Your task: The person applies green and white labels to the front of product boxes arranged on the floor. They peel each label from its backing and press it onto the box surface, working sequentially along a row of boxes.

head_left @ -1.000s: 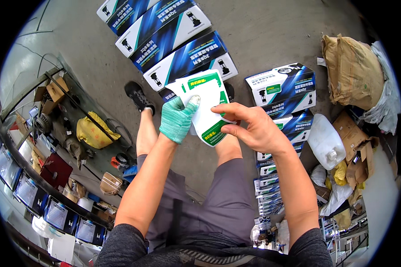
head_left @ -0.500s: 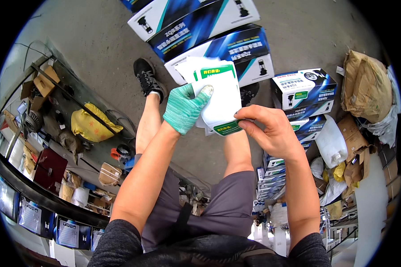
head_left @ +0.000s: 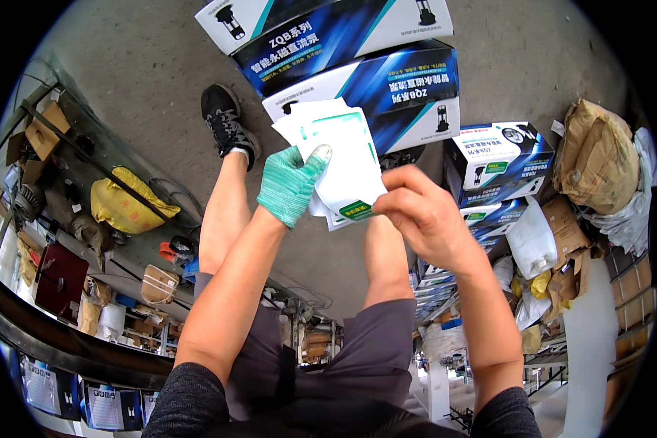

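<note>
Left hand (head_left: 290, 184), in a green knit glove, grips a small stack of white leaflets with green print (head_left: 337, 157); gloved thumb lies over the front sheet, fingers closed behind. Right hand (head_left: 423, 213), bare, pinches the stack's lower right corner, fingers curled, thumb on a green label at the bottom edge. Both hands closed on the paper. The stack is held up in front of the person, above the knees, tilted, sheets fanned slightly at the top.

Below the hands: two bare legs in grey shorts (head_left: 358, 358); the left foot wears a black sneaker (head_left: 226, 120) planted on a grey concrete floor (head_left: 139, 66). Dark sleeves at the lower edge.

Beyond the paper, stacked white-and-blue cartons (head_left: 358, 58) with a pump picture lie on the floor, just behind the leaflets. More cartons of the same kind (head_left: 500, 164) stand to the right, in a row trailing toward the lower right.

Far right: a brown sack (head_left: 598, 157), a white plastic jug (head_left: 531, 241) beside it, flattened cardboard and scraps.

Left side: a yellow bag (head_left: 124, 208), a dark red box (head_left: 58, 281), a tan pouch (head_left: 157, 285) and loose clutter along a shelf line; details there too small to tell
</note>
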Demonstrator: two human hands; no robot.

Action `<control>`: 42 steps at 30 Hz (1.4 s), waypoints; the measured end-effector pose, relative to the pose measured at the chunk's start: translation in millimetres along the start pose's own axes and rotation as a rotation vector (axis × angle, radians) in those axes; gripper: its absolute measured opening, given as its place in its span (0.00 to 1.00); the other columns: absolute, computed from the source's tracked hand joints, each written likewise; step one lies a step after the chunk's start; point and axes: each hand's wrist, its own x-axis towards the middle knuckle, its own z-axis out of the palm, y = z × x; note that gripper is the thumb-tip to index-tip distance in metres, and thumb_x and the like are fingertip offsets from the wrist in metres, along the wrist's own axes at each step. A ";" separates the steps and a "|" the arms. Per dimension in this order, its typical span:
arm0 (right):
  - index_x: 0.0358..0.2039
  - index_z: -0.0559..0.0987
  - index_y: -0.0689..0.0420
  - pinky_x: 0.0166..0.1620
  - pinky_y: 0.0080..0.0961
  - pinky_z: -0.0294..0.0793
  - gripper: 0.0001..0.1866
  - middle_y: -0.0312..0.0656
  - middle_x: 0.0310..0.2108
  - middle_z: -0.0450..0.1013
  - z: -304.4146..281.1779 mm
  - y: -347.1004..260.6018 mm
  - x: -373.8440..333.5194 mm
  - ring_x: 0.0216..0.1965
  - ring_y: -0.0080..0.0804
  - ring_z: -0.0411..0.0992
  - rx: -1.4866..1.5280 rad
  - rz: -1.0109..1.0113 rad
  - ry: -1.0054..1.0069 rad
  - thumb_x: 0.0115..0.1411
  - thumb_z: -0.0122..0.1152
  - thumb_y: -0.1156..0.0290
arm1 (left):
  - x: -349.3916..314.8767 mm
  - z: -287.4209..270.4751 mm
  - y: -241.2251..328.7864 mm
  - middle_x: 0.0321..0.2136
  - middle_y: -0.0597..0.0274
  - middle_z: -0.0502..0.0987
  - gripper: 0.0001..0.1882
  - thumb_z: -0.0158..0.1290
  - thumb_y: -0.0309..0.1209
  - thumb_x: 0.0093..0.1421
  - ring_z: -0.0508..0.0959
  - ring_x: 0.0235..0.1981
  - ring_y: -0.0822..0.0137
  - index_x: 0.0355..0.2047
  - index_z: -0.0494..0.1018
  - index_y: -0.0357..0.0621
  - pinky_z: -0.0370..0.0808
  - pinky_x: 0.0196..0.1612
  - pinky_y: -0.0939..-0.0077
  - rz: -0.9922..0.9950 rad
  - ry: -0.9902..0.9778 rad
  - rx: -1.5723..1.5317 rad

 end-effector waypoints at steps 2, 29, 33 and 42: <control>0.37 0.82 0.54 0.51 0.38 0.78 0.13 0.41 0.48 0.76 7.1 -2.6 4.5 0.53 0.49 0.75 -0.107 -0.076 0.115 0.51 0.69 0.84 | 7.2 2.3 -11.3 0.35 0.61 0.86 0.14 0.62 0.32 0.68 0.80 0.35 0.77 0.44 0.83 0.30 0.79 0.37 0.76 0.025 0.014 0.003; 0.50 0.80 0.59 0.44 0.18 0.75 0.11 0.33 0.42 0.77 -65.3 172.2 105.0 0.42 0.18 0.74 0.391 0.263 0.608 0.68 0.66 0.72 | 15.3 21.2 -4.6 0.31 0.48 0.85 0.19 0.62 0.43 0.66 0.84 0.29 0.62 0.45 0.84 0.37 0.80 0.37 0.66 -0.187 -0.514 0.547; 0.47 0.81 0.60 0.41 0.16 0.76 0.09 0.32 0.39 0.78 -35.6 158.3 110.1 0.37 0.16 0.73 0.377 0.249 0.600 0.68 0.65 0.75 | 14.9 22.4 -7.6 0.31 0.49 0.85 0.19 0.62 0.44 0.66 0.84 0.29 0.61 0.45 0.84 0.40 0.80 0.38 0.65 -0.130 -0.551 0.595; 0.47 0.81 0.60 0.40 0.22 0.78 0.09 0.36 0.40 0.78 -56.6 197.5 118.0 0.38 0.22 0.75 0.179 0.325 0.744 0.66 0.65 0.75 | 16.8 13.9 3.6 0.28 0.48 0.83 0.22 0.61 0.47 0.66 0.83 0.27 0.57 0.42 0.84 0.39 0.79 0.36 0.62 -0.130 -0.547 0.581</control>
